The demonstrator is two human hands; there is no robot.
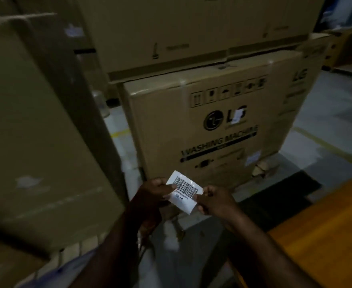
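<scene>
I see big brown boxes all around me. The left box [36,132] stands close by and fills that whole side. The front box [171,142] sits on the grey floor [326,125], and the top box [191,28] rests right on it. A narrow gap of floor runs between the left box and the front box. A yellow line [333,149] runs along the floor on the right. A dark mat [285,190] lies near the front box, and a flat yellow top [316,235] is low on my right. The room is dim.

The label [186,191] is a small white paper, a bit tilted, with black bars across it. I hold it in the air, low down in front of the front box. My left hand [154,191] pinches its left edge and my right hand [216,201] pinches its right edge. So both hands are closed on the label, one on each side.

The front box says "LG" and "WASHING MACHINE" in dark letters, with a row of small picture signs above. A small white sticker [239,115] covers part of the "G". Under the bars on the label is a number ending in "019". The tiny line above it is too small to read.
</scene>
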